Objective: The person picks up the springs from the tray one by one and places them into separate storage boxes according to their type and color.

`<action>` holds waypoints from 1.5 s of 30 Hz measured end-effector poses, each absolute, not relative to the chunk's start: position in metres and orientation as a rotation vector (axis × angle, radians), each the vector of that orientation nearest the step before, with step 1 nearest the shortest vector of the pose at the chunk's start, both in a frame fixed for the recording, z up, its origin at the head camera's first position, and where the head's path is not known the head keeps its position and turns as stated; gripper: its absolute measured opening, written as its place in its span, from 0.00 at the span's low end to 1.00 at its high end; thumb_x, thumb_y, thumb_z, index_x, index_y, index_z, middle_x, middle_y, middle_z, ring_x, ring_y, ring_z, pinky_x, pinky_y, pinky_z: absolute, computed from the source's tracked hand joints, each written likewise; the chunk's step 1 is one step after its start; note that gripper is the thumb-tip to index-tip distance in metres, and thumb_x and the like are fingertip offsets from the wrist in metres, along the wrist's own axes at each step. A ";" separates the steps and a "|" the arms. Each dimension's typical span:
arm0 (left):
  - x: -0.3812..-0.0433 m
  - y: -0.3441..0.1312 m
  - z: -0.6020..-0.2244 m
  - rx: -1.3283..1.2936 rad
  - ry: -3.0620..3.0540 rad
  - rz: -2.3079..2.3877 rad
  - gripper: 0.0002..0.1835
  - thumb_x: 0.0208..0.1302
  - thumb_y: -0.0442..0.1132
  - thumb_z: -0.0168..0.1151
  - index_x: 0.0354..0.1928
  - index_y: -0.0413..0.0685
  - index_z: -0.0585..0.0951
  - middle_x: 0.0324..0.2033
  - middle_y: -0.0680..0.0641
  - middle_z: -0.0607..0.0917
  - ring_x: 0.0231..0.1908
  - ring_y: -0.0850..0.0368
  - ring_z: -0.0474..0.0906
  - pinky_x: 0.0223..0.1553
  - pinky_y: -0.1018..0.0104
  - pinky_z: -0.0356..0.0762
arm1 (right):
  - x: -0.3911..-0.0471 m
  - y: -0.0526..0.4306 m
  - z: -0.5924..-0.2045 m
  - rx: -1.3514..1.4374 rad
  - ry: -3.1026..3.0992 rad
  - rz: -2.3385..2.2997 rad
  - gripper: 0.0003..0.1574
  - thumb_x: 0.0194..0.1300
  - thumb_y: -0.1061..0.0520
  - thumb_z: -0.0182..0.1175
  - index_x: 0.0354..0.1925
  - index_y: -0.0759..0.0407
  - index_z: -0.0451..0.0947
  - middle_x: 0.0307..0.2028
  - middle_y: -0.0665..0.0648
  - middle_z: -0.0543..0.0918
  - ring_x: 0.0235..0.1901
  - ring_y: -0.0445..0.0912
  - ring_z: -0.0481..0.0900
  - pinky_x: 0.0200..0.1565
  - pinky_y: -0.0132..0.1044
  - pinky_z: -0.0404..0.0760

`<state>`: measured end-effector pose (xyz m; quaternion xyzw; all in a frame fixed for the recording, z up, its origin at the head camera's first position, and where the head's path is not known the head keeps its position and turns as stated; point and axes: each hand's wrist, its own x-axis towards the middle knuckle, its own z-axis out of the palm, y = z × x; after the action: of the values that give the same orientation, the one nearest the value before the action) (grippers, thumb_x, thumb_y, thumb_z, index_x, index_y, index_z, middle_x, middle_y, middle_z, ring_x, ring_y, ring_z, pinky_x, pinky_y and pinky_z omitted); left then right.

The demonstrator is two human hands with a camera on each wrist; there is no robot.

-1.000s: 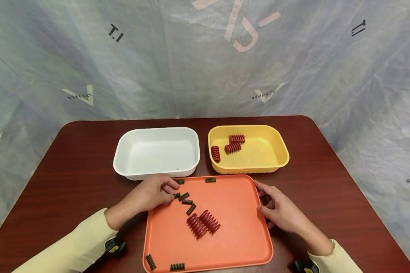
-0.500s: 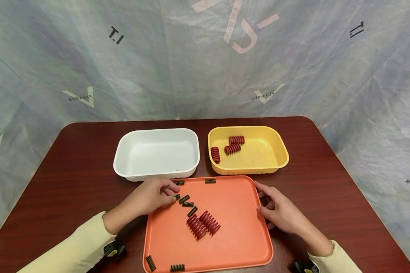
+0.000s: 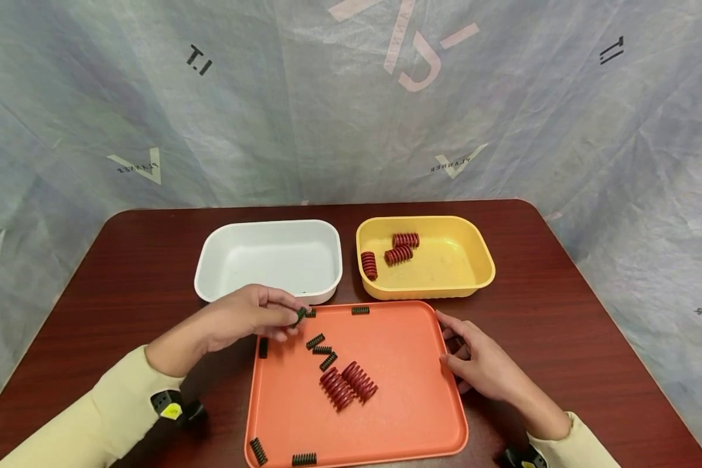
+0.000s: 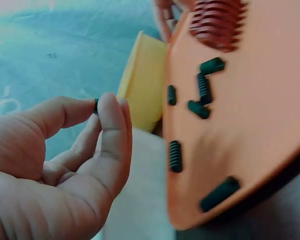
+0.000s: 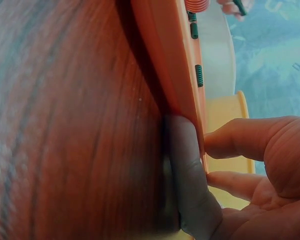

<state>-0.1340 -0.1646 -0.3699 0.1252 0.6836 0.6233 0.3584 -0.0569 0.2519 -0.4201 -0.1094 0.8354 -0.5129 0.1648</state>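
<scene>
Between thumb and fingertips, my left hand [image 3: 242, 320] pinches a small dark green spring [image 3: 299, 316], raised over the far left corner of the orange tray [image 3: 409, 416]. The left wrist view shows only a bit of that spring [image 4: 96, 106]; fingers cover the rest. My right hand [image 3: 480, 357] grips the tray's right rim, with one finger [image 5: 185, 150] under the edge in the right wrist view. On the tray, several small dark springs [image 3: 322, 350] lie left of centre and along the rim. Two big red springs [image 3: 359, 381] lie side by side near the middle.
Behind the tray stands a white bin [image 3: 269, 260] with a dark speck inside. To its right, a yellow bin [image 3: 444, 260] holds three red springs [image 3: 399, 254]. All stand on a dark red wooden table [image 3: 561, 338], with a printed sheet [image 3: 351, 130] hanging behind.
My left hand has picked one small spring out of the cluster and lifted it up and back toward the white bin. A dark spring at the tray's left rim is now uncovered. My right hand stays put.
</scene>
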 end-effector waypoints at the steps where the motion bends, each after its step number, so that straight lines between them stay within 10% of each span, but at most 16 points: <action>1: -0.137 -0.166 -0.366 0.329 1.760 1.620 0.22 0.73 0.31 0.61 0.63 0.23 0.74 0.45 0.39 0.87 0.39 0.56 0.85 0.42 0.65 0.86 | -0.057 0.252 -0.420 -0.310 2.382 -1.461 0.47 0.69 0.72 0.60 0.80 0.65 0.52 0.56 0.73 0.68 0.29 0.49 0.84 0.19 0.48 0.85; 45: -0.276 -0.181 -0.326 0.020 1.954 1.301 0.24 0.75 0.29 0.60 0.69 0.28 0.72 0.48 0.39 0.88 0.40 0.56 0.88 0.49 0.63 0.86 | -0.058 0.252 -0.422 -0.289 2.387 -1.454 0.47 0.69 0.72 0.60 0.80 0.64 0.52 0.56 0.73 0.67 0.30 0.51 0.84 0.19 0.46 0.86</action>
<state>-0.2764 -0.1806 -0.3259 0.0080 0.7675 0.5112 0.3867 -0.0582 0.2523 -0.4221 -0.1016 0.8378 -0.5103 0.1653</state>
